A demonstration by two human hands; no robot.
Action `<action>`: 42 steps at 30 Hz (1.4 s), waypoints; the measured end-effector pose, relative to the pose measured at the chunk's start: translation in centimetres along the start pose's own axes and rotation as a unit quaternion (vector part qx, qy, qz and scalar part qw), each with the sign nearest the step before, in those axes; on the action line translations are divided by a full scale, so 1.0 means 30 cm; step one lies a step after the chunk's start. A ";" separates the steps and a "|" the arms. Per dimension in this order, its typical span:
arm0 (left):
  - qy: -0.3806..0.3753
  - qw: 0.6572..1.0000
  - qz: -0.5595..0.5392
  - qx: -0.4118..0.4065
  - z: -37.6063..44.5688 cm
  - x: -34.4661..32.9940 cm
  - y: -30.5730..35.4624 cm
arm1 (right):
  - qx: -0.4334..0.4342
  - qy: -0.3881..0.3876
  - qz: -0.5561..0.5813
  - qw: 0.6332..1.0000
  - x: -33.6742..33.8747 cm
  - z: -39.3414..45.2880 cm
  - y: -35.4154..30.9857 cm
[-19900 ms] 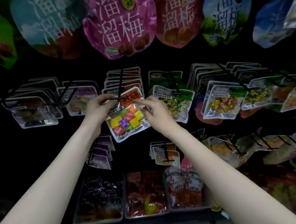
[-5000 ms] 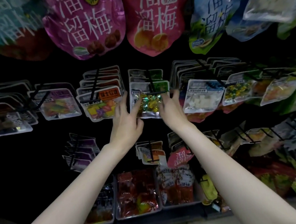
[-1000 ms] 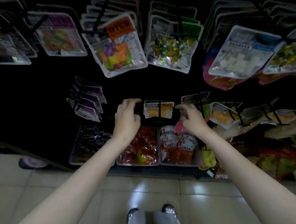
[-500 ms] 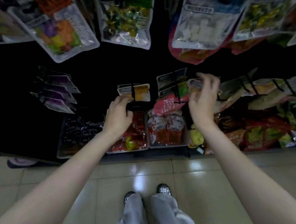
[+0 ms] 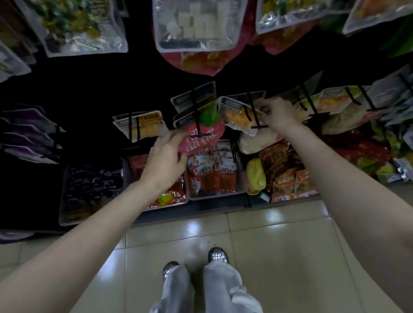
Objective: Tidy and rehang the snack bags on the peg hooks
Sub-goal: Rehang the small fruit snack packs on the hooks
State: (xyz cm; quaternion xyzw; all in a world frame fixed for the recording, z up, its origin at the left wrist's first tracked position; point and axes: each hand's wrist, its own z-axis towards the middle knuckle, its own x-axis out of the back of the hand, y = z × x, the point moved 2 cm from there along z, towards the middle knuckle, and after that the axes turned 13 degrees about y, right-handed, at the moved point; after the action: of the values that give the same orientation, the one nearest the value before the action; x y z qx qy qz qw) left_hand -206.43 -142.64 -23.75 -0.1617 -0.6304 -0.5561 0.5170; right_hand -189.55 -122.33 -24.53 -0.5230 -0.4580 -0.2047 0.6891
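On the lower row of peg hooks hangs a clear bag of orange-yellow snacks [image 5: 235, 114] on a black hook [image 5: 253, 111]. My right hand [image 5: 278, 114] pinches that bag's right edge. Left of it a round pink bag [image 5: 203, 139] with white lettering hangs on another hook [image 5: 195, 112]. My left hand [image 5: 167, 159] touches the pink bag's left edge with fingers spread and loosely bent. Further left, a small clear bag with yellow contents [image 5: 146, 126] hangs on its own hook.
Trays of red snack packets [image 5: 212, 174] and dark packets [image 5: 92, 189] stand on the bottom shelf. Purple bags [image 5: 28, 137] hang at left, more bags [image 5: 339, 101] at right. Large clear bags [image 5: 193, 19] hang overhead. My feet [image 5: 194, 262] stand on the tiled floor.
The view has tilted further down. My right hand moved onto the orange-yellow bag and took its edge. My left hand shifted right from the small yellow bag to the pink bag.
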 end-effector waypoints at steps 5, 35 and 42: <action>-0.010 1.000 0.008 -0.003 0.009 -0.052 0.040 | 0.002 -0.018 -0.001 1.000 -0.031 0.039 0.058; 0.226 0.962 -0.009 0.155 -0.102 0.161 -0.376 | 0.247 -0.084 0.052 0.964 -0.326 -0.308 -0.402; 0.118 0.975 -0.091 0.163 0.047 0.131 -0.494 | 0.269 -0.024 0.054 0.961 -0.458 -0.239 -0.518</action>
State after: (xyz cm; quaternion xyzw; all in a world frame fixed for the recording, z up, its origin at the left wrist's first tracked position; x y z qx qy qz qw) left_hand -220.28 -147.76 -28.17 0.0498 -0.6591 -0.5057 0.5544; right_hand -205.21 -137.28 -28.08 -0.3469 -0.4836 -0.0238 0.8032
